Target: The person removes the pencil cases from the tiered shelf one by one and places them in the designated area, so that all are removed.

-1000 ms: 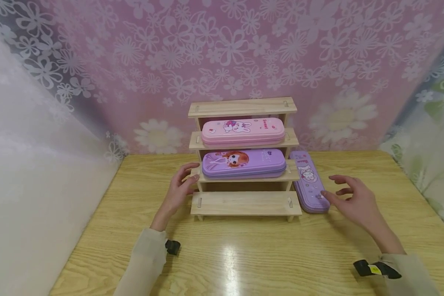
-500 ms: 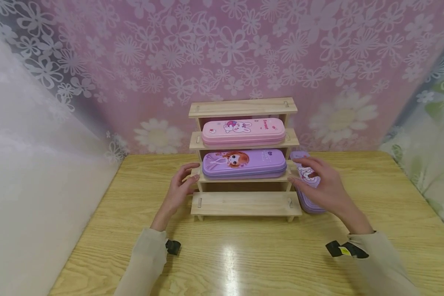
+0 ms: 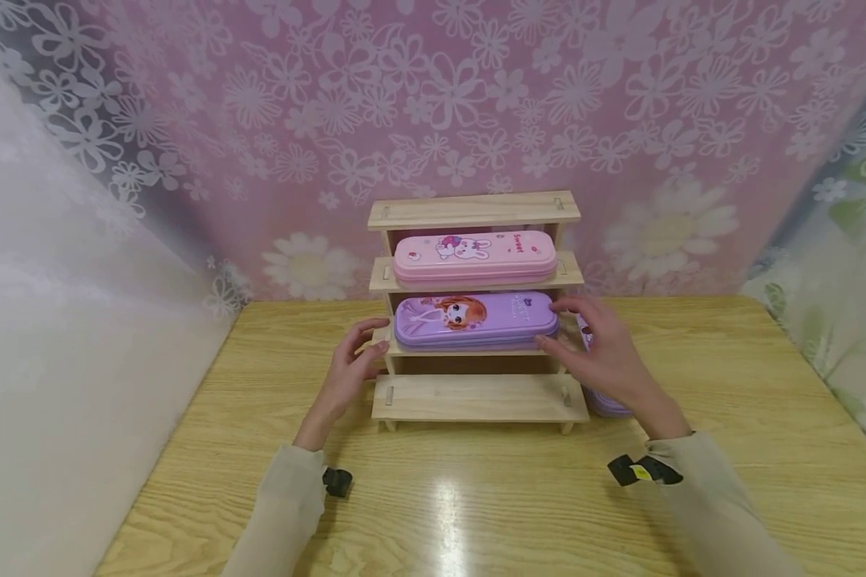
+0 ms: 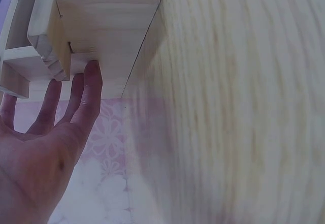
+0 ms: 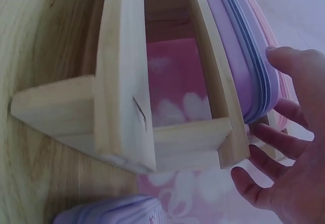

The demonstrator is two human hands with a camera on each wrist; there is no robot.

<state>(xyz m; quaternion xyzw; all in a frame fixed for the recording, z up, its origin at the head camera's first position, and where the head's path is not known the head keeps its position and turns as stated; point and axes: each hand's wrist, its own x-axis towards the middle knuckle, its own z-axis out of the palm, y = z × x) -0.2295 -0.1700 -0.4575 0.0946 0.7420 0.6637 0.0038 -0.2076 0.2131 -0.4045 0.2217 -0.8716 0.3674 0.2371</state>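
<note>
A purple pencil case (image 3: pixel 476 318) with a red-haired doll print lies on the second step from the bottom of a stepped wooden rack (image 3: pixel 479 397). My right hand (image 3: pixel 606 353) pinches its right end, thumb at the zipped front edge and index finger at the back corner. In the right wrist view the other fingers spread past the case's end (image 5: pixel 249 56). At the rack's left side my left hand (image 3: pixel 350 361) rests its fingertips; the left wrist view has those fingers (image 4: pixel 86 97) stretched out against the bare wood of the side.
A pink pencil case (image 3: pixel 476 256) with a rabbit print lies one step higher. Another purple pencil case (image 3: pixel 606 403) is on the table (image 3: pixel 375 497) right of the rack, partly hidden behind my right hand. A pink floral cloth (image 3: pixel 433 96) hangs behind.
My right hand has moved left from the purple case on the table to the right end of the doll-print case on the rack. The left hand has stayed at the rack's left side.
</note>
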